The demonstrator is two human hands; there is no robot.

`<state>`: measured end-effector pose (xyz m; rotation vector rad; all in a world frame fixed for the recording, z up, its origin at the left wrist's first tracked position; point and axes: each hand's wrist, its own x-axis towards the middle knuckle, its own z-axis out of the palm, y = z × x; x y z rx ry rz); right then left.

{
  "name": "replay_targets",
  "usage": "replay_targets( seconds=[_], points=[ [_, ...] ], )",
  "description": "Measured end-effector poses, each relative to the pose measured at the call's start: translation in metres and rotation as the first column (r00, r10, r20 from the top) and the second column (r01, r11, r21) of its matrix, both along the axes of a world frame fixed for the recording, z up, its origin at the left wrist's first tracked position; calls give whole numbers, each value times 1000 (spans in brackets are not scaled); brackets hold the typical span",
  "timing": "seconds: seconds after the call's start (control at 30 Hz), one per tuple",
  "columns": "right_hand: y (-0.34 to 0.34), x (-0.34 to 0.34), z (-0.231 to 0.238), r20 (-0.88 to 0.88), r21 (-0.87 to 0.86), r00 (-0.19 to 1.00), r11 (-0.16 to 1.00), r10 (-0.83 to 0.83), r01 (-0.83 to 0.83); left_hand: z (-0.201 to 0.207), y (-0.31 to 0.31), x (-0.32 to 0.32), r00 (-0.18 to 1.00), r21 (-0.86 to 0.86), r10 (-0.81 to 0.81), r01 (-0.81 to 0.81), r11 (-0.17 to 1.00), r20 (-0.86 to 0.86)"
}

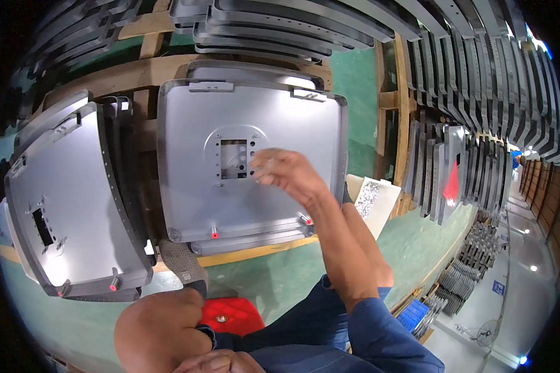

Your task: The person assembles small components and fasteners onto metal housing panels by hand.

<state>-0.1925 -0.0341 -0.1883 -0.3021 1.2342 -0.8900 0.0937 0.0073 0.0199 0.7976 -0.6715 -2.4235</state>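
Note:
My right hand [283,171] hovers over a grey metal panel [280,118], beside the rectangular cutout in its middle. Its fingers are bent and drawn together, a little smeared by motion. Anything small between the fingertips is too fine to make out. Small studs and holes surround the cutout, and two red-tipped posts [214,232] stand along the panel's near edge. At the lower edge of the picture, my left hand [214,362] lies by my bent knee, partly cut off. Its fingers look curled in, and whatever they might hold is hidden.
A similar panel [74,205] leans at the left. Wooden pallet boards [118,74] lie beneath and behind. A white box [382,205] of small metal parts stands right of the panel. Stacked grey panels [479,81] fill the right. A red stool [233,314] is below me.

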Motion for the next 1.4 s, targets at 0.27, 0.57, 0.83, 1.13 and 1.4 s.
replay_targets(
  seconds=[0.27,0.57,0.83,1.13,1.4],
  points=[
    [-69,70,10,-85,-58,948,948,307,-312,-34,49,-16,443,527,654,-387,757,-614],
    [-94,48,1,-130,-81,962,965,239,-250,3,-11,41,993,481,-45,93,872,-110],
    [-13,49,9,-758,-429,530,321,381,-844,-8,5,33,984,298,48,6,955,-173],
    [-115,23,-21,-395,-160,918,982,29,-100,-34,5,1,665,66,405,-473,879,-627],
    [-138,44,-54,-505,-254,855,967,-118,-17,-40,23,-15,488,-262,673,-871,415,-556]
  ],
)
